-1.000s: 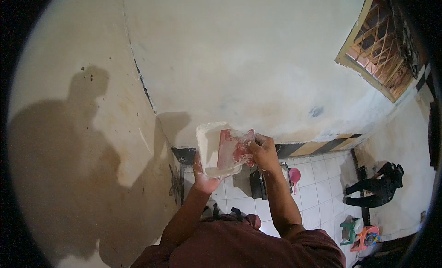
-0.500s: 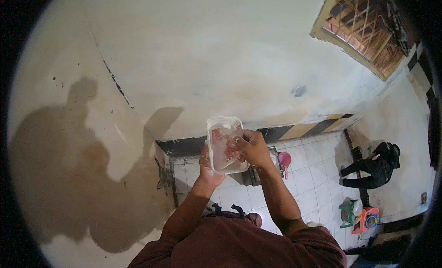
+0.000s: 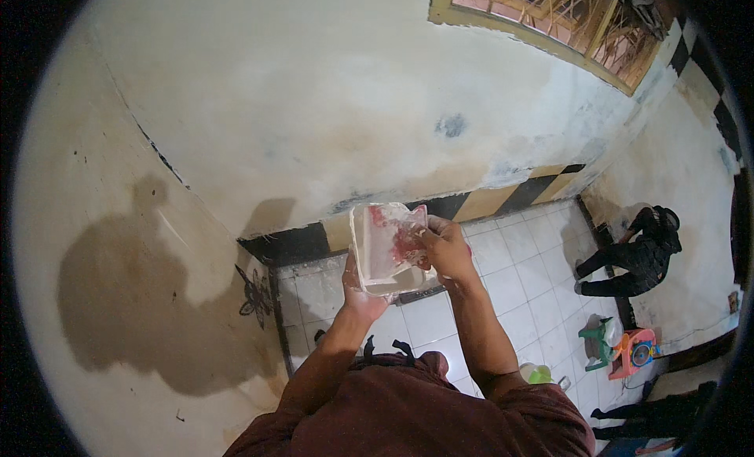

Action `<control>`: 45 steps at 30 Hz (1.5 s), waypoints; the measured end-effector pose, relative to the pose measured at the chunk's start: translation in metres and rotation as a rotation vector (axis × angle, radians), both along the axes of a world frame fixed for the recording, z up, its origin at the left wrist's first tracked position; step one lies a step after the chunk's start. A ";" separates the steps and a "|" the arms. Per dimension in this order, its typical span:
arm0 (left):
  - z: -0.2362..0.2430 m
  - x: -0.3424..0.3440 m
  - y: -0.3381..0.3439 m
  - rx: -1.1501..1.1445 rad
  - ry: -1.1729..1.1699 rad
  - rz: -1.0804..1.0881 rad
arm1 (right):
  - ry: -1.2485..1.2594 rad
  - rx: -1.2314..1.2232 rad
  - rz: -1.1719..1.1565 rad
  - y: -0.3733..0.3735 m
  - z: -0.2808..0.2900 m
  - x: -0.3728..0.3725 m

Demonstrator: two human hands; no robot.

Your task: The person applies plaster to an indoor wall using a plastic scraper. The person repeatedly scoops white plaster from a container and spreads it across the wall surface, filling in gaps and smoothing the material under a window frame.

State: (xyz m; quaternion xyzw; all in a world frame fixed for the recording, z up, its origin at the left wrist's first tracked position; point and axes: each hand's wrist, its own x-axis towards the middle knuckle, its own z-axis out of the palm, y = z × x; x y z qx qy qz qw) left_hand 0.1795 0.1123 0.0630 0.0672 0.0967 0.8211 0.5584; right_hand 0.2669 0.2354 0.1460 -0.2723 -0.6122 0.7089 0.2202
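My left hand (image 3: pixel 360 298) grips a white rectangular plastic tray (image 3: pixel 420 276) from the side and underneath, with pale paste inside and smeared on its rim. My right hand (image 3: pixel 448 249) is closed on a flat red scraper (image 3: pixel 386 233), smeared with pale paste, which lies inside the tray. Both hands are out in front of my body, above the tiled floor.
Patchy plastered walls surround a tiled floor (image 3: pixel 534 276), with a barred window (image 3: pixel 550 21) upper right. A person in black (image 3: pixel 628 253) bends at the right wall. A green stool (image 3: pixel 595 343), orange stool (image 3: pixel 628 351) and green container (image 3: pixel 536 373) stand below. Dark-clad legs (image 3: pixel 636 418) show lower right.
The view has shifted, so the window appears higher and further left. The scraper has moved within the tray. The tray now hides the pink dipper on the floor.
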 end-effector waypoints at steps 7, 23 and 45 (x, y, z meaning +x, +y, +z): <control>-0.011 0.050 0.033 -0.023 -0.011 0.031 | 0.080 0.026 -0.016 0.034 -0.004 0.067; -0.021 0.087 0.056 0.021 -0.003 -0.056 | 0.047 0.014 -0.195 0.054 -0.039 0.122; -0.014 0.055 0.016 -0.093 -0.010 -0.185 | 0.191 -0.179 -0.341 -0.001 -0.047 0.105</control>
